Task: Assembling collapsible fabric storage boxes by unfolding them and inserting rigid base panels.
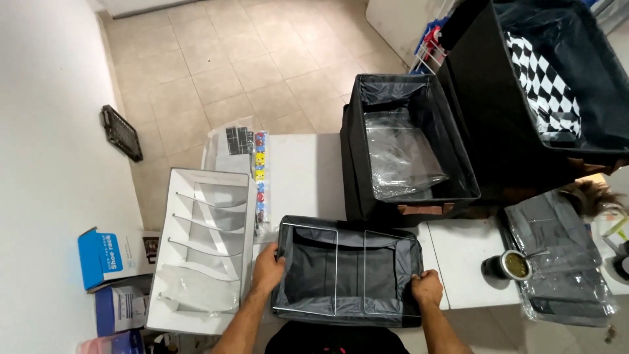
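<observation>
- Hands clamped on opposite rims of grey fabric bin: left hand, right hand.
- Bin standing opened up between both, wire frames inside, otherwise empty; filling apparently not begun.
- Beyond hands: black bin holding clear plastic; taller black bin, beyond right hand, holding checkered cloth.
- Left of left hand: white divided organizer, empty.

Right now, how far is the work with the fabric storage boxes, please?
Done, it seems: two black boxes stand opened on the white table, the larger one holding a checkered cloth. In hand: the left hand and right hand grip the rims of a grey box with wire frames inside. Left: it is empty, and flat packs in plastic lie unopened beside it.
</observation>
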